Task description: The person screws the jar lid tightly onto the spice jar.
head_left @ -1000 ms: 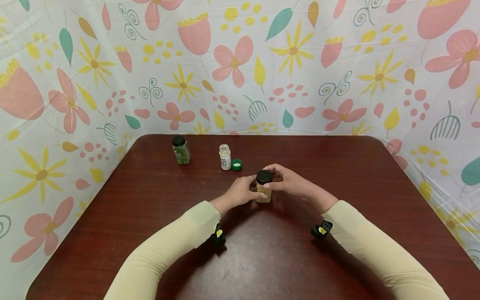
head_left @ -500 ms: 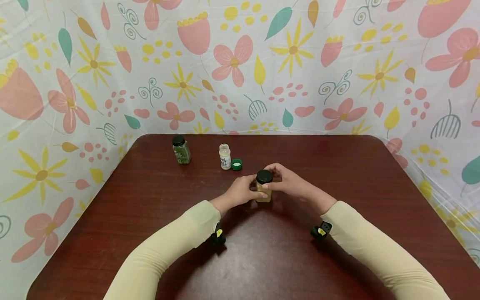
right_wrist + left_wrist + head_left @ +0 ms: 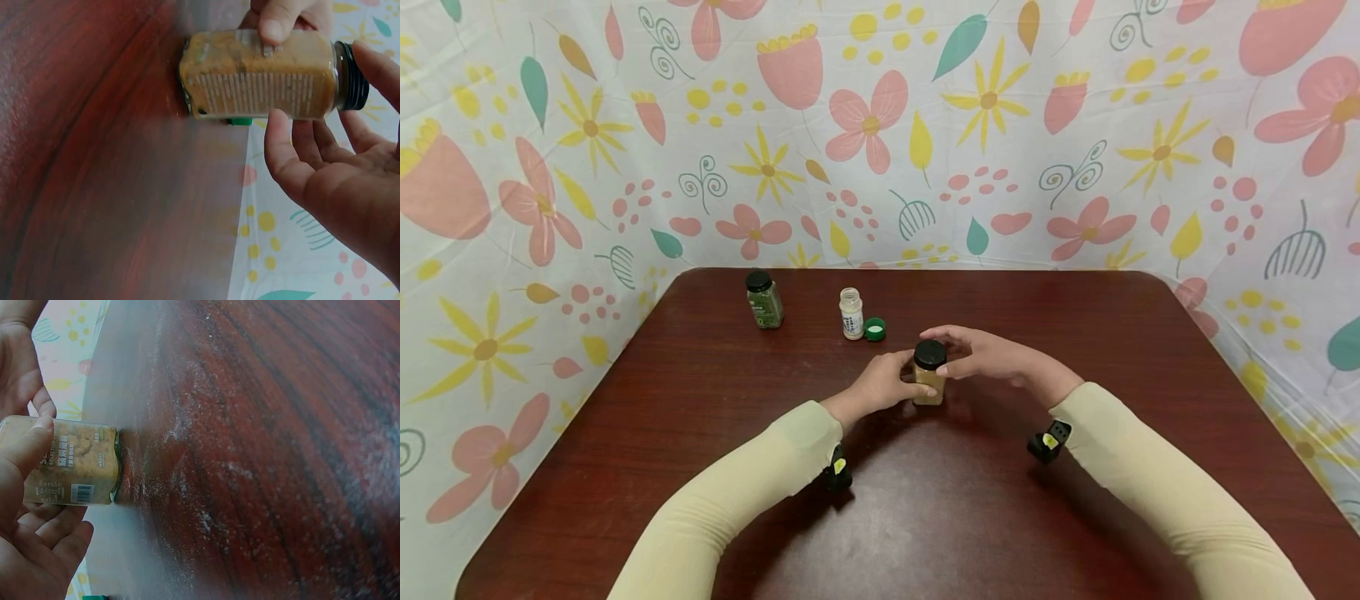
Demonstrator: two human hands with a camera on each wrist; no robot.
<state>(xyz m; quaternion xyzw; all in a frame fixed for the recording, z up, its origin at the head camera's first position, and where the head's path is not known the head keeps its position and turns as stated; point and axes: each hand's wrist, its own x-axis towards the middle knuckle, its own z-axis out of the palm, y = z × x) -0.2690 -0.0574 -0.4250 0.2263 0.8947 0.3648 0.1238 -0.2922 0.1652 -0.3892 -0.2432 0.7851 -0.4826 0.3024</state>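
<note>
A clear square spice jar (image 3: 929, 388) of tan powder stands upright on the table, its black screw lid (image 3: 930, 354) on top. My left hand (image 3: 882, 383) grips the jar's body, thumb across the near side and fingers round the far side, as the left wrist view shows. My right hand (image 3: 981, 354) is spread loosely about the lid from the right. Its thumb (image 3: 375, 65) is right at the lid's edge, and the other fingers stand apart behind the lid, with one fingertip close to the jar's body. The printed label (image 3: 253, 94) faces the right wrist camera.
Behind the hands stands a small uncapped bottle (image 3: 852, 317) with pale contents, a green cap (image 3: 875, 330) lying beside it. Farther left is a black-lidded jar of green herbs (image 3: 765, 302). The brown table (image 3: 917, 508) meets a floral cloth (image 3: 880, 133) at the back.
My right hand has loosened round the lid: its fingers have straightened and its wrist has shifted a little right and turned. My left hand and the jar have stayed in place.
</note>
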